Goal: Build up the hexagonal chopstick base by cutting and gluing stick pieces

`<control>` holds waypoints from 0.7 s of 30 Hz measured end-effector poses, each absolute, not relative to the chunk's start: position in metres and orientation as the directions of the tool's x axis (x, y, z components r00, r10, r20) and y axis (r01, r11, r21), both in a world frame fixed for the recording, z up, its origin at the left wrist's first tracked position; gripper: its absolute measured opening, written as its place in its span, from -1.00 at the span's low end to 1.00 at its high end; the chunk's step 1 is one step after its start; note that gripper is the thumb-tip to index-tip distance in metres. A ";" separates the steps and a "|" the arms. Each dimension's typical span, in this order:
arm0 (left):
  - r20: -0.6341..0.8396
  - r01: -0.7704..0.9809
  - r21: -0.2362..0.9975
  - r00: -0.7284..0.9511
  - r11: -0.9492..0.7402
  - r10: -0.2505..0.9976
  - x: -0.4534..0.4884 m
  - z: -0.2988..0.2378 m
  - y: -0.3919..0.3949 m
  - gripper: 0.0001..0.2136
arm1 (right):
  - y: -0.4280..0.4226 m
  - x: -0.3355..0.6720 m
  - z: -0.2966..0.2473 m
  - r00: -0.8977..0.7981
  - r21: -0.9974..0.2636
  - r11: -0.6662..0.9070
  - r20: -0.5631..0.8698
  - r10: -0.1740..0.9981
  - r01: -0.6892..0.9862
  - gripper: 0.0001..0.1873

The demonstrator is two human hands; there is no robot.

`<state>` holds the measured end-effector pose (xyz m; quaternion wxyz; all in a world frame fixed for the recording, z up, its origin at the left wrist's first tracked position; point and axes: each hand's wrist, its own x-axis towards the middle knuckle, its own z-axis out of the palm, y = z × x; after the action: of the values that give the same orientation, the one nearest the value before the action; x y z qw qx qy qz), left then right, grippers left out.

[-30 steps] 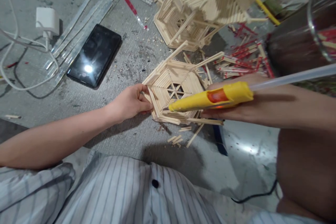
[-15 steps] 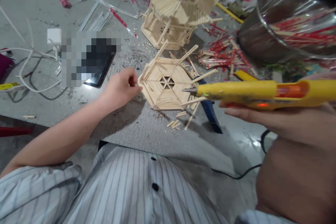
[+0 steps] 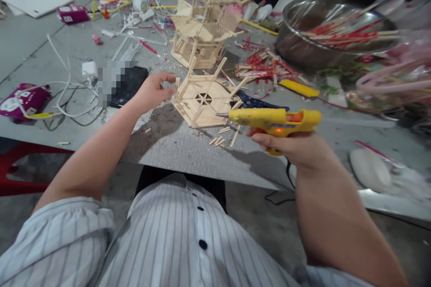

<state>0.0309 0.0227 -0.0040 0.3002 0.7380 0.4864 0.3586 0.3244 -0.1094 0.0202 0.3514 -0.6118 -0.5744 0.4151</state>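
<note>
Shift: glue gun (image 3: 274, 119) had drawn back, nozzle now just off the stick frame's (image 3: 202, 101) lower-right edge.
Left hand (image 3: 153, 89): arm stretched forward, fingertips pinched on the frame's left corner.
Right hand (image 3: 289, 145): clenched around the gun's grip, barrel level, pointing left.
Stick frame: flat on tabletop (image 3: 188, 148), picture centre.

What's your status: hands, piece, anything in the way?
Left hand at left edge of hexagonal wooden-stick panel, grip unclear. Right hand holds yellow glue gun, nozzle at panel's right edge. Loose stick offcuts beside it.
</note>
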 end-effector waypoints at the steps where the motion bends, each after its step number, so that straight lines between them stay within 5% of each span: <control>1: 0.217 0.484 0.811 0.275 -0.330 0.937 0.032 -0.004 0.023 -0.84 | -0.110 0.323 0.018 0.002 -0.920 -0.094 -0.101 0.995 0.381 -0.69; 6: 0.267 0.468 0.804 0.270 -0.368 0.925 0.034 -0.004 0.013 -0.92 | -0.109 0.320 0.008 0.014 -0.961 -0.105 -0.104 0.994 0.256 -0.71; 15: 0.370 0.527 0.679 0.356 -0.512 0.858 0.047 -0.011 -0.022 -0.79 | -0.127 0.330 -0.007 0.167 -0.994 -0.053 -0.037 0.985 0.092 -0.71; 19: 0.681 0.619 0.368 0.328 -0.694 0.654 0.052 -0.006 -0.037 -0.65 | -0.141 0.330 -0.006 0.252 -0.994 -0.085 -0.067 0.965 0.063 -0.69; 21: 0.701 0.620 0.200 0.451 -0.759 0.553 0.057 -0.003 -0.045 -0.73 | -0.146 0.331 -0.009 0.270 -0.989 -0.104 -0.072 0.960 0.106 -0.67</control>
<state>0.0568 -0.0447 -0.0026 -0.0426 0.8507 0.3445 0.3946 0.3311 -0.1456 -0.0086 0.5089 -0.6131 -0.4348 0.4197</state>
